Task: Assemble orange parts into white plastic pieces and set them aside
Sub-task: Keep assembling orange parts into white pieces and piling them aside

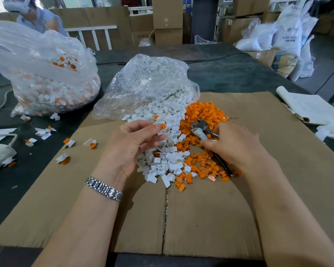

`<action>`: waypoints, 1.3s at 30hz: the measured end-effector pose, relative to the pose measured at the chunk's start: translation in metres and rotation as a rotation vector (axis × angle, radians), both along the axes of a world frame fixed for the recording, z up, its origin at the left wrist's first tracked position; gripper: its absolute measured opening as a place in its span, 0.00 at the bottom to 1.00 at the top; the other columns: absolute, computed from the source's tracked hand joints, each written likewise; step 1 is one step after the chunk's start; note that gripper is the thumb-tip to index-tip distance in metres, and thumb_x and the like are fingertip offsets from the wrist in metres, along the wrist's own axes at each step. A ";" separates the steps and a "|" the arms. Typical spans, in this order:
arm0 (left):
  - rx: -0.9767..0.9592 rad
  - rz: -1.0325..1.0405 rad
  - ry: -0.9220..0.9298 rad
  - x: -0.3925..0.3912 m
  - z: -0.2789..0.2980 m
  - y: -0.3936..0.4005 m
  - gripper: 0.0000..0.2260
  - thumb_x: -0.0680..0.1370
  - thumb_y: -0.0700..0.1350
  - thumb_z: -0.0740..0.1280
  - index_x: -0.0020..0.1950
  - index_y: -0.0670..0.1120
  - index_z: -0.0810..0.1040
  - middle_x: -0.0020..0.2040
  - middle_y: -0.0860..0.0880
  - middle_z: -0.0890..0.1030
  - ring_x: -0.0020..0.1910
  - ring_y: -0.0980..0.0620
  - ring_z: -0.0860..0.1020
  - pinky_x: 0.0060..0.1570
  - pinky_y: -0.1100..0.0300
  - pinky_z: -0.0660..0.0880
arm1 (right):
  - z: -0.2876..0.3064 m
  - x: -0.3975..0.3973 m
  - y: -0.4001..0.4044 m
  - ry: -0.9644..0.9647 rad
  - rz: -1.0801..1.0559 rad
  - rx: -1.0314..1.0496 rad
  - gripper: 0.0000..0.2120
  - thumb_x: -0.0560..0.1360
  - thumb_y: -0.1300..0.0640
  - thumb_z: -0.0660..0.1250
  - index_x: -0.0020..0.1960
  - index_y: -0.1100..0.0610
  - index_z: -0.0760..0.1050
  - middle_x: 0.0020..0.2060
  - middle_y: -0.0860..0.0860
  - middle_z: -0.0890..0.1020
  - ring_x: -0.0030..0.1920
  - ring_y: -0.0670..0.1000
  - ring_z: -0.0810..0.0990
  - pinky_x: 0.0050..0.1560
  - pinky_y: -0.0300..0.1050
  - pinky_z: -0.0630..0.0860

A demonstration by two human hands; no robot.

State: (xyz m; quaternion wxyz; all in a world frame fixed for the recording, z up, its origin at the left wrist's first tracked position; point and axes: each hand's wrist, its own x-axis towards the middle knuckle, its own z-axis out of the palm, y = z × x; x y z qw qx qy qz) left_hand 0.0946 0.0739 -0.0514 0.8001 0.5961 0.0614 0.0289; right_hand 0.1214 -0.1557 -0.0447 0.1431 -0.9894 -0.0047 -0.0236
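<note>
Head view: our left hand (141,135) pinches a white piece with orange insert (161,128) clear of the piles, while our right hand (232,144) grips pliers (202,129) ready to seat it.

Cardboard sheet (201,218): matt brown, creased. White pieces (162,162) and orange parts (202,112): smooth moulded plastic. Bag (143,78) at 12 o'clock: clear glossy film. Watch band (103,188): polished metal. Counter (229,74): dull dark covering.
</note>
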 end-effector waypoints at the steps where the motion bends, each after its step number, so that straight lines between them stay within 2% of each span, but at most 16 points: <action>1: -0.007 0.004 0.000 0.000 0.000 0.000 0.08 0.64 0.42 0.80 0.41 0.44 0.87 0.47 0.41 0.88 0.43 0.46 0.87 0.36 0.65 0.81 | 0.000 -0.001 0.002 -0.023 0.009 -0.014 0.20 0.74 0.38 0.68 0.40 0.55 0.71 0.36 0.50 0.74 0.40 0.52 0.74 0.56 0.60 0.72; 4: -0.034 0.021 0.000 -0.001 0.001 -0.001 0.06 0.65 0.42 0.79 0.40 0.45 0.88 0.43 0.42 0.87 0.41 0.47 0.87 0.33 0.66 0.80 | 0.001 -0.001 0.003 -0.054 0.031 -0.088 0.20 0.76 0.41 0.65 0.36 0.55 0.68 0.35 0.51 0.73 0.35 0.50 0.70 0.48 0.53 0.69; 8: -0.053 0.043 -0.004 -0.002 0.002 -0.001 0.11 0.65 0.42 0.79 0.46 0.42 0.85 0.43 0.43 0.87 0.42 0.48 0.87 0.31 0.66 0.79 | 0.006 0.001 0.006 -0.079 0.041 -0.084 0.18 0.80 0.44 0.60 0.37 0.54 0.68 0.35 0.52 0.73 0.34 0.51 0.70 0.40 0.49 0.65; 12: -0.040 0.027 -0.025 -0.003 0.004 -0.002 0.11 0.68 0.43 0.78 0.47 0.42 0.84 0.44 0.45 0.87 0.43 0.49 0.87 0.32 0.66 0.77 | 0.028 -0.001 0.001 -0.076 0.048 0.249 0.19 0.81 0.46 0.58 0.37 0.57 0.72 0.32 0.55 0.77 0.34 0.56 0.77 0.33 0.48 0.68; 14: -0.046 0.025 -0.032 -0.004 0.003 -0.001 0.08 0.71 0.41 0.77 0.49 0.41 0.84 0.44 0.44 0.87 0.43 0.49 0.87 0.33 0.66 0.77 | 0.043 -0.008 0.000 0.050 0.095 0.504 0.12 0.80 0.47 0.64 0.42 0.52 0.76 0.34 0.52 0.82 0.34 0.51 0.82 0.36 0.46 0.77; 15: -0.052 0.022 -0.037 -0.004 0.004 -0.001 0.06 0.73 0.40 0.76 0.48 0.41 0.84 0.44 0.44 0.87 0.43 0.49 0.87 0.33 0.66 0.77 | 0.048 -0.012 0.001 0.128 0.151 0.546 0.06 0.79 0.49 0.67 0.45 0.50 0.77 0.35 0.51 0.84 0.35 0.49 0.84 0.37 0.43 0.80; 16: -0.058 0.019 -0.044 -0.005 0.004 -0.001 0.04 0.74 0.38 0.75 0.48 0.42 0.83 0.44 0.45 0.87 0.43 0.49 0.87 0.33 0.66 0.77 | 0.051 -0.015 0.003 0.199 0.212 0.538 0.03 0.78 0.52 0.68 0.48 0.51 0.78 0.37 0.51 0.85 0.36 0.47 0.85 0.39 0.42 0.81; 19: -0.069 0.024 -0.076 -0.006 0.006 -0.001 0.02 0.76 0.37 0.74 0.46 0.42 0.83 0.45 0.45 0.87 0.42 0.49 0.86 0.32 0.66 0.77 | 0.054 -0.021 0.016 0.370 0.328 0.504 0.07 0.80 0.57 0.64 0.50 0.60 0.79 0.41 0.55 0.86 0.40 0.51 0.86 0.49 0.52 0.84; 23: -0.074 0.024 -0.097 -0.007 0.008 -0.001 0.03 0.76 0.36 0.74 0.46 0.42 0.82 0.45 0.45 0.87 0.41 0.50 0.86 0.31 0.67 0.76 | 0.054 -0.027 0.032 0.457 0.370 0.540 0.09 0.82 0.56 0.63 0.48 0.61 0.75 0.43 0.58 0.83 0.35 0.47 0.84 0.36 0.40 0.82; 24: -0.076 0.028 -0.098 -0.007 0.008 -0.002 0.03 0.76 0.36 0.74 0.47 0.42 0.82 0.45 0.45 0.87 0.40 0.51 0.86 0.31 0.67 0.76 | 0.053 -0.027 0.035 0.457 0.381 0.532 0.09 0.83 0.55 0.63 0.49 0.61 0.75 0.43 0.58 0.83 0.37 0.48 0.84 0.36 0.41 0.82; 27: -0.076 0.031 -0.102 -0.007 0.006 -0.002 0.03 0.75 0.37 0.75 0.46 0.41 0.82 0.43 0.44 0.87 0.39 0.51 0.86 0.30 0.67 0.76 | 0.049 -0.028 0.041 0.437 0.416 0.509 0.10 0.83 0.53 0.62 0.50 0.60 0.75 0.44 0.58 0.85 0.45 0.56 0.86 0.51 0.58 0.83; 30: -0.056 0.026 -0.096 -0.006 0.005 0.000 0.03 0.75 0.38 0.75 0.46 0.42 0.82 0.43 0.43 0.87 0.38 0.52 0.85 0.29 0.67 0.75 | 0.046 -0.030 0.044 0.403 0.425 0.478 0.14 0.83 0.50 0.62 0.50 0.61 0.75 0.44 0.59 0.85 0.47 0.59 0.86 0.53 0.65 0.80; 32: -0.037 0.025 -0.087 -0.005 0.004 0.001 0.03 0.75 0.38 0.75 0.46 0.42 0.82 0.43 0.43 0.87 0.38 0.52 0.85 0.29 0.67 0.75 | 0.043 -0.031 0.046 0.361 0.431 0.463 0.16 0.83 0.47 0.61 0.48 0.61 0.73 0.41 0.59 0.84 0.42 0.57 0.86 0.50 0.58 0.82; 34: -0.026 0.023 -0.077 -0.005 0.004 0.001 0.03 0.75 0.37 0.75 0.46 0.42 0.82 0.41 0.45 0.86 0.38 0.52 0.85 0.30 0.67 0.75 | 0.040 -0.033 0.051 0.296 0.439 0.418 0.17 0.83 0.45 0.59 0.44 0.58 0.70 0.37 0.60 0.80 0.34 0.59 0.81 0.38 0.51 0.75; 37: -0.013 0.014 -0.059 -0.006 0.004 -0.001 0.02 0.76 0.36 0.74 0.45 0.41 0.82 0.38 0.46 0.86 0.36 0.53 0.85 0.30 0.68 0.75 | 0.034 -0.036 0.057 0.207 0.401 0.353 0.21 0.82 0.42 0.58 0.43 0.59 0.71 0.37 0.66 0.78 0.33 0.54 0.72 0.36 0.50 0.71; 39: -0.015 0.012 -0.049 -0.006 0.004 -0.002 0.02 0.76 0.35 0.74 0.44 0.41 0.82 0.37 0.46 0.86 0.35 0.54 0.84 0.30 0.68 0.76 | 0.030 -0.037 0.060 0.162 0.364 0.343 0.22 0.82 0.41 0.59 0.42 0.59 0.72 0.35 0.62 0.78 0.32 0.53 0.72 0.34 0.52 0.72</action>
